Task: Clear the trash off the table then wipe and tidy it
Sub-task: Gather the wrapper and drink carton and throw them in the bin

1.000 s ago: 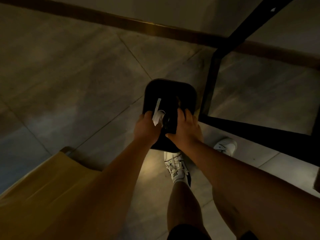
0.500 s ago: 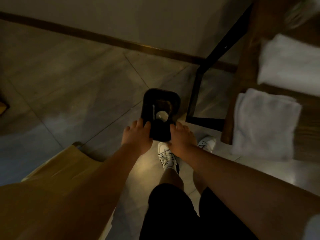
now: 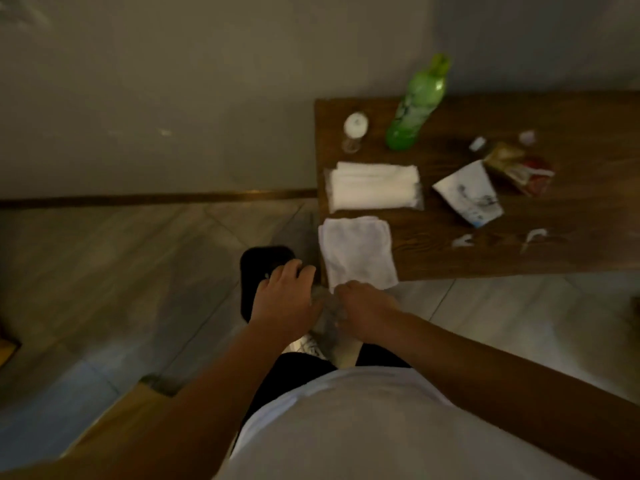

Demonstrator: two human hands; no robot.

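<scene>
I have both hands low in front of me, off the table's near-left corner. My left hand (image 3: 285, 299) is curled, fingers bent down over the rim of the black bin (image 3: 258, 263) on the floor; whether it grips the rim or only rests there I cannot tell. My right hand (image 3: 367, 311) is closed loosely, and between the 2 hands there is a blurred, pale, crinkly thing that may be thin plastic; I cannot say which hand has it.

The trash is all up on the wooden table (image 3: 571, 247), from 12 to 2 o'clock of my right hand. The flattened white carton (image 3: 469, 194) lies at about 1 o'clock, its long axis running from near right to far left. Past it at 2 o'clock is the crumpled snack wrapper (image 3: 523, 171), and 2 small white scraps (image 3: 462, 241) sit near the front edge. The green bottle (image 3: 415, 105) stands upright at the far side.

The folded white cloth (image 3: 356, 252) overhangs the table corner just beyond my right knuckles, with a second folded towel (image 3: 374, 187) behind it.

My right hand is clearly nearer to all of it, so I judge the carton is its reach, up and rightward.
</scene>
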